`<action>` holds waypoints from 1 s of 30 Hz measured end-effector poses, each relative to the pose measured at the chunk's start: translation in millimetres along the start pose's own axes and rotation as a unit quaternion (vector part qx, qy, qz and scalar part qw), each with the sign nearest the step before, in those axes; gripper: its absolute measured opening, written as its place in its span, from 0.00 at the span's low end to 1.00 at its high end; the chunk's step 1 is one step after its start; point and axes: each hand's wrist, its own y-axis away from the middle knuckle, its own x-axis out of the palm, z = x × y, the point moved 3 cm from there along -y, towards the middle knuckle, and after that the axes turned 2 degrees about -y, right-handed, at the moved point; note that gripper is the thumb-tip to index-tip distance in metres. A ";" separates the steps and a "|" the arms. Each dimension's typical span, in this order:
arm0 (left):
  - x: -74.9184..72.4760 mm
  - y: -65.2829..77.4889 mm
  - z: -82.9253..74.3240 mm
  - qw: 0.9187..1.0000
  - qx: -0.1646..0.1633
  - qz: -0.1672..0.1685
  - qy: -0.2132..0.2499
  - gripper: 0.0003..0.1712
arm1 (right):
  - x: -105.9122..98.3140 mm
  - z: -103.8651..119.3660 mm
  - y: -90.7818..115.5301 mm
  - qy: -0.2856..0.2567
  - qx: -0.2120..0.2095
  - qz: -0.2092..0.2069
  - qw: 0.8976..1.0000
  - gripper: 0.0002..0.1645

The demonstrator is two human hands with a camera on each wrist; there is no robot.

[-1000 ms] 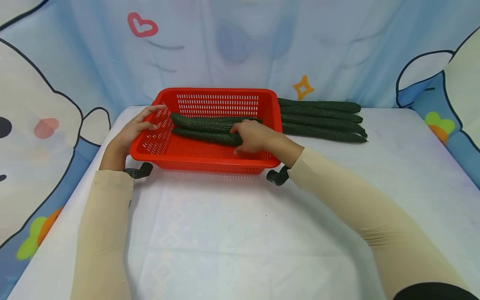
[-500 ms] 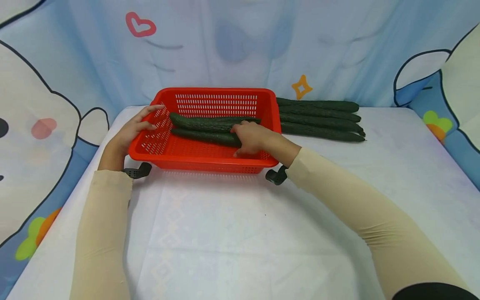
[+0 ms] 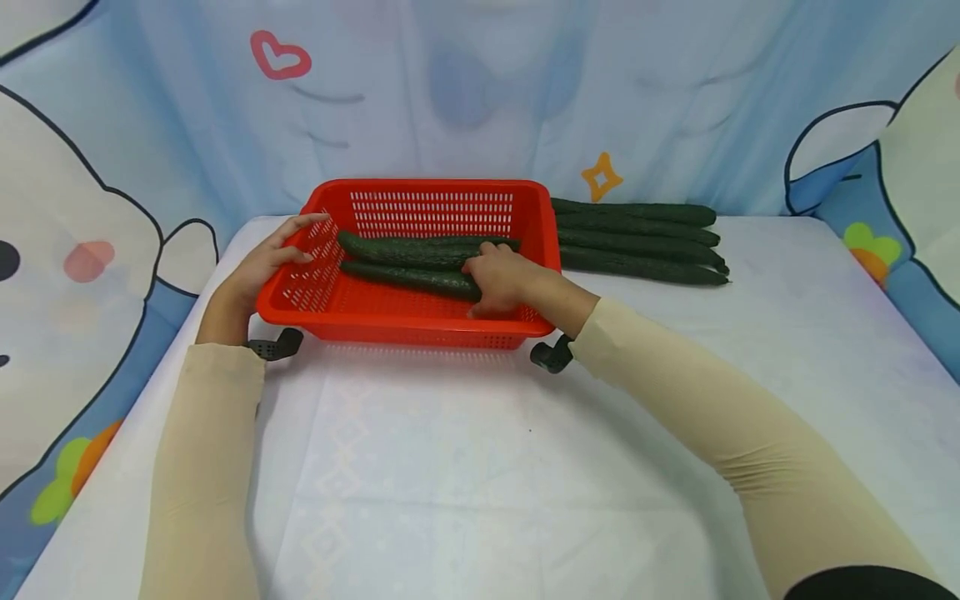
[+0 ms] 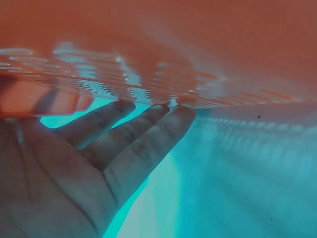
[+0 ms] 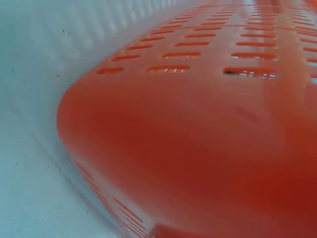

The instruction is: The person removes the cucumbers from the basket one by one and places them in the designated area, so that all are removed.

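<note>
Inside the slotted red plastic basket (image 3: 405, 325) the left hand (image 3: 262, 258) holds, the right hand (image 3: 502, 279) grips a slender, bumpy cucumber (image 3: 408, 277).

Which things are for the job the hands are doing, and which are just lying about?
For the job:
red basket, held by the left hand
cucumbers inside, gripped by the right hand
cucumbers beside the basket, probably

Just there:
white tablecloth
patterned curtain
black thing at the bottom-right edge; I can't tell what
</note>
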 end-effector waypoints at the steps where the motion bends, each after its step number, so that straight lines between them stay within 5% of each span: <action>1: 0.4 0.3 -0.2 1.000 0.001 0.002 0.002 0.35 | 0.4 0.1 0.3 -0.002 0.002 0.002 1.000 0.43; 16: 3.7 4.0 -1.2 1.000 0.003 0.001 -0.025 0.35 | 3.8 0.8 1.6 -0.006 0.004 0.034 0.999 0.45; 23: 2.9 4.3 1.4 0.999 0.006 0.025 0.020 0.36 | 4.8 1.3 -0.5 0.004 0.003 0.032 0.999 0.46; 30: 3.4 4.9 -0.1 1.000 0.009 0.017 -0.007 0.36 | 4.8 2.5 -0.4 0.017 -0.009 0.029 0.999 0.41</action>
